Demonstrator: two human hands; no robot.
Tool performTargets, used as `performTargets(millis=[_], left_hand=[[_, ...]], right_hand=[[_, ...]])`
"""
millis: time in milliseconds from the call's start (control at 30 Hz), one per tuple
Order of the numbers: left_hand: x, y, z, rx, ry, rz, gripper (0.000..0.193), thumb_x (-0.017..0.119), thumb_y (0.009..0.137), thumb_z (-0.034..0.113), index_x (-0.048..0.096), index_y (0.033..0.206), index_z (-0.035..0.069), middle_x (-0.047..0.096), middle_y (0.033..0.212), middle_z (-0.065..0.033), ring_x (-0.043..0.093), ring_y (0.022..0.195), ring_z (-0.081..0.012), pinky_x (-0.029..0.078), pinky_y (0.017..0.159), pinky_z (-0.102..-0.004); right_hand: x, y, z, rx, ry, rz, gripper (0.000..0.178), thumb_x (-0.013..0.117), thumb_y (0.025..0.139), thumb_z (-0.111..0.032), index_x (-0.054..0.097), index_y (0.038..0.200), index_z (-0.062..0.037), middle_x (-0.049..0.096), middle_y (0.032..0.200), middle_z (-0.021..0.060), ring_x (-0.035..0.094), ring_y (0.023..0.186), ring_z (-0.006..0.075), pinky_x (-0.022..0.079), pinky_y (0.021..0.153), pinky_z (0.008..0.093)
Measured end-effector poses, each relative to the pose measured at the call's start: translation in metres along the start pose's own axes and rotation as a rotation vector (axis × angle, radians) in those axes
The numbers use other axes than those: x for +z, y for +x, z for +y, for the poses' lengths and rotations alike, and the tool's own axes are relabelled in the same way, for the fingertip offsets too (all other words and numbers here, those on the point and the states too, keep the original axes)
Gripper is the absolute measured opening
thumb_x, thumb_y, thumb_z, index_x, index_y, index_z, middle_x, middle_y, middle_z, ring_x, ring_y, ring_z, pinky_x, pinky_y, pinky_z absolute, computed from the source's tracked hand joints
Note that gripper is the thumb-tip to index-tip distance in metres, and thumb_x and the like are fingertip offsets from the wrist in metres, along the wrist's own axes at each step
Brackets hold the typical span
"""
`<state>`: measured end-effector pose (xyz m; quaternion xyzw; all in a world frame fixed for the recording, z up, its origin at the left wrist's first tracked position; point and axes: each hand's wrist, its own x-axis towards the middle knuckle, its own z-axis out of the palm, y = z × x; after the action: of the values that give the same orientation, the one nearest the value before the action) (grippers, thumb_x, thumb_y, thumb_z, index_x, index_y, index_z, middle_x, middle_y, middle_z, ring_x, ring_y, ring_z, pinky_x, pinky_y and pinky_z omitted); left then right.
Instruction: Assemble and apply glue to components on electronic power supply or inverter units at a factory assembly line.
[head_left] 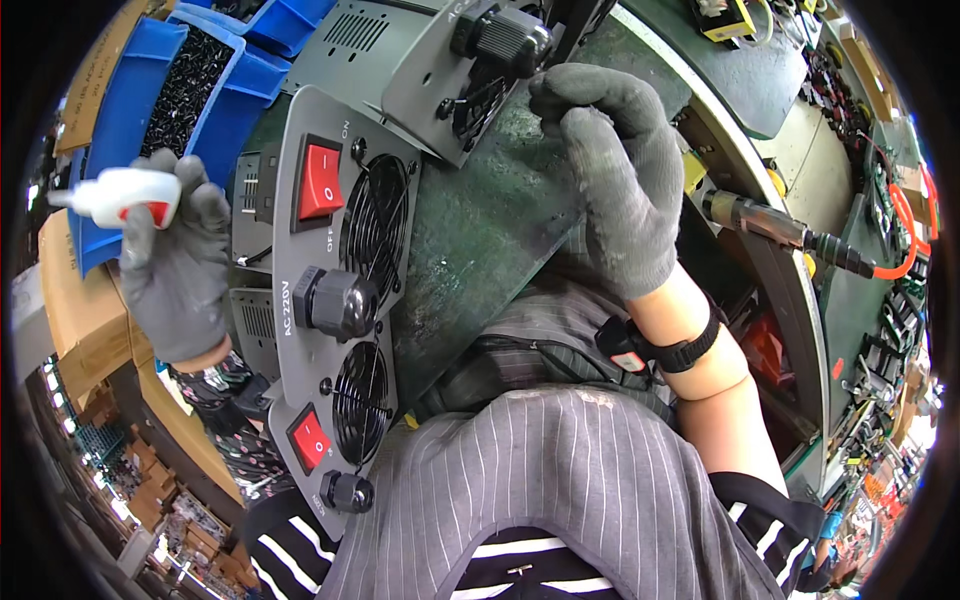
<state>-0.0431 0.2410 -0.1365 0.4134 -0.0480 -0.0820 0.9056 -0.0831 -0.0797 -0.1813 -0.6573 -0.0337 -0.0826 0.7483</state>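
Note:
My left hand [172,270], in a grey glove, grips a small white squeeze bottle [125,194] with a red label and a thin nozzle pointing left. It is held up beside a grey metal panel [285,270] that carries a red rocker switch [320,182], a round fan grille [375,225] and a black cable gland [338,303]. My right hand [610,170], also gloved in grey, rests with bent fingers on the green worktop [480,230], just below a second grey panel [440,70] with a black gland [505,38]. Nothing shows in the right hand.
A third grey panel [335,430] with a red switch and fan lies nearer me. Blue bins [150,110] of small black parts stand at the upper left. An air screwdriver [775,225] with an orange hose lies at the right. Cardboard boxes [80,310] stack at the left.

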Motion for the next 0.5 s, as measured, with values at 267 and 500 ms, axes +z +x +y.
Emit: performTargets(millis=[267,500], left_hand=[[-0.04,-0.051,-0.001,-0.04,0.029,0.318,0.035,0.06,0.091,0.008,0.047,0.123,0.002,0.055,0.114,-0.0135,0.052,0.092,-0.0193,0.048,0.082,-0.0328],[-0.033,-0.07,-0.012,0.047,0.288,0.396,0.035,0.054,0.095,0.013,0.045,0.126,0.001,0.06,0.11,-0.018,0.062,0.085,-0.0226,0.055,0.078,-0.0324]], right_hand=[[-0.018,-0.002,0.035,-0.084,-0.206,0.116,0.02,0.058,0.089,-0.017,0.064,0.1,-0.0009,0.059,0.09,0.0084,0.057,0.079,0.0152,0.046,0.075,0.0283],[-0.026,-0.004,0.035,-0.073,-0.163,0.092,0.023,0.057,0.089,-0.02,0.065,0.102,-0.0012,0.061,0.094,0.0098,0.058,0.084,0.0183,0.047,0.078,0.0303]])
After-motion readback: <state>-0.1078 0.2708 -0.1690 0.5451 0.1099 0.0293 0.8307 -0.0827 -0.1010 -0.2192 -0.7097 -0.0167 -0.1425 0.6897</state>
